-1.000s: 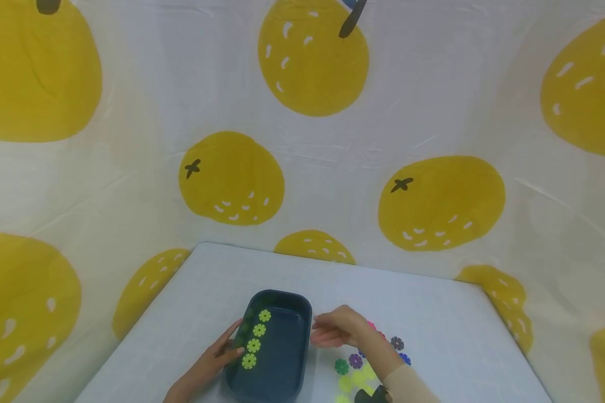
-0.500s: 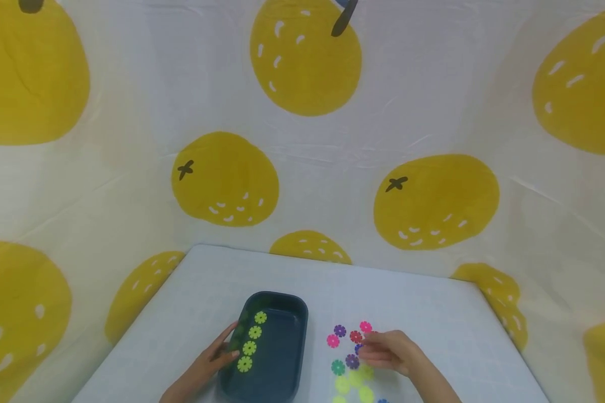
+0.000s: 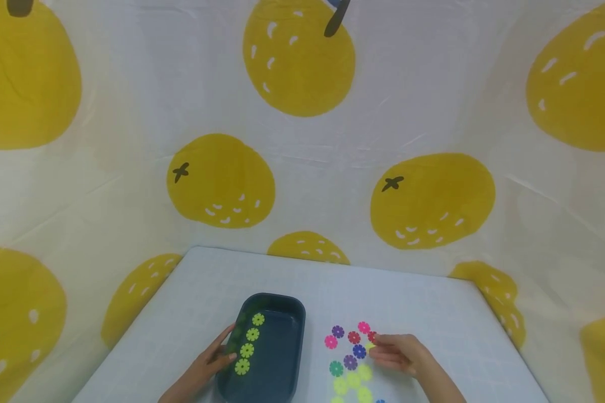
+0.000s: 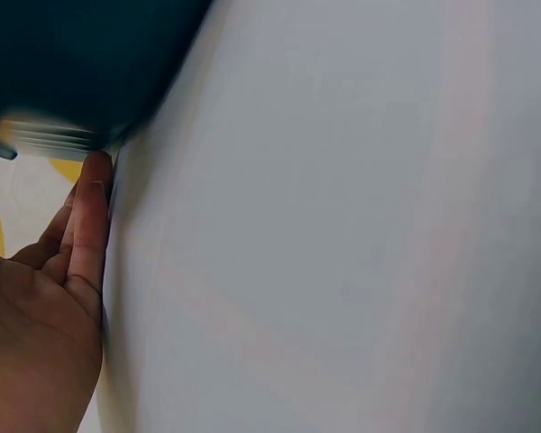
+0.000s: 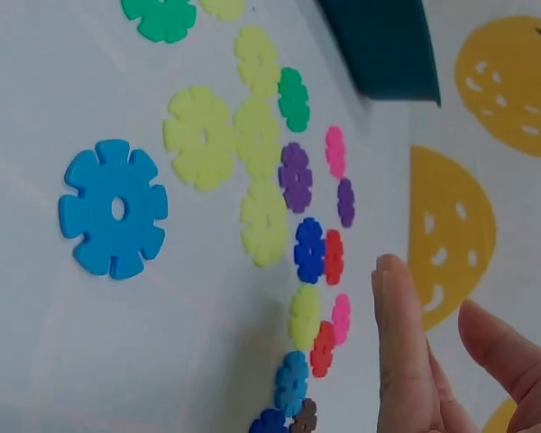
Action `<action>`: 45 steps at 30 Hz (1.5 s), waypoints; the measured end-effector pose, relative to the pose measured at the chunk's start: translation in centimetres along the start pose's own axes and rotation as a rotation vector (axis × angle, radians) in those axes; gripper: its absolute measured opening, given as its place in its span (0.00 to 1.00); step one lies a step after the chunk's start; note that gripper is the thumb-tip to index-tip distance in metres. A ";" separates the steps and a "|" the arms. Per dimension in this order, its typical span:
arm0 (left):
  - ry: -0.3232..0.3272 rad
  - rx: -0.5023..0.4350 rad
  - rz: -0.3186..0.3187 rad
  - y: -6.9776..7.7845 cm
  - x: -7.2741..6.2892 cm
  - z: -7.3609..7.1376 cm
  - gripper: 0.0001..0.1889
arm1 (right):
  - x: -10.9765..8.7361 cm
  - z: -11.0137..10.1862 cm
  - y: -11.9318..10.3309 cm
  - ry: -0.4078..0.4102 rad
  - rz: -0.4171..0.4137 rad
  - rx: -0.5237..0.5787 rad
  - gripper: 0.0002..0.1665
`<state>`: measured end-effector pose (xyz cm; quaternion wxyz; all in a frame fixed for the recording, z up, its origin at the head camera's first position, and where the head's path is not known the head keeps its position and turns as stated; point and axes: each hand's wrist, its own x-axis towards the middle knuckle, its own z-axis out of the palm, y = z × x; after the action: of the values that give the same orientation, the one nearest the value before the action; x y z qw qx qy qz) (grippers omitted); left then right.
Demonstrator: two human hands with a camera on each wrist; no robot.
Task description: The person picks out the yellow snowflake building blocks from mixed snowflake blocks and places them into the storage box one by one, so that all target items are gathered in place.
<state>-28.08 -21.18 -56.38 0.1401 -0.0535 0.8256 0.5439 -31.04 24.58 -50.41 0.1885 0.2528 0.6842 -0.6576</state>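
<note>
My left hand (image 3: pixel 204 364) grips the left side of a dark teal rectangular tray (image 3: pixel 277 364), thumb over the rim and fingers along the outer wall. In the left wrist view, the fingers (image 4: pixel 90 234) reach up to the tray's underside. Inside the tray, several yellow-green notched plastic discs (image 3: pixel 252 334) form a row along the left side. My right hand (image 3: pixel 403 355) hovers at the right of a loose spread of such discs, fingertips close to a red disc (image 3: pixel 372 336). Thumb and fingers stand apart in the right wrist view, nothing between them.
Several yellow-green discs (image 3: pixel 364 372) lie on the white table (image 3: pixel 383 296), near a green disc (image 3: pixel 336 368), purple, pink and dark blue ones. A light blue disc (image 5: pixel 81 207) lies apart, nearer. A white cloth (image 3: pixel 312 184) with printed yellow fruit hangs behind.
My right hand has moved from beside the tray's right rim rightward to the spread of discs, uncovering several. The left hand stays on the tray. The whole view has shifted slightly.
</note>
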 end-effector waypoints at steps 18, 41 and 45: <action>-0.023 -0.019 0.032 -0.6 0.5 -0.2 0.41 | 2.1 1.0 1.5 0.284 -0.184 -0.384 0.16; -0.020 -0.012 0.043 -0.3 0.0 -0.3 0.41 | 2.3 2.6 3.2 0.309 -0.419 -0.819 0.21; -0.021 -0.014 0.039 -0.4 0.1 -0.2 0.40 | 2.3 2.8 3.5 0.321 -0.413 -0.854 0.22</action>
<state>-28.10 -21.53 -56.71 0.1377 -0.0328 0.8211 0.5530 -31.05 22.08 -54.78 0.0335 0.1102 0.9484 -0.2953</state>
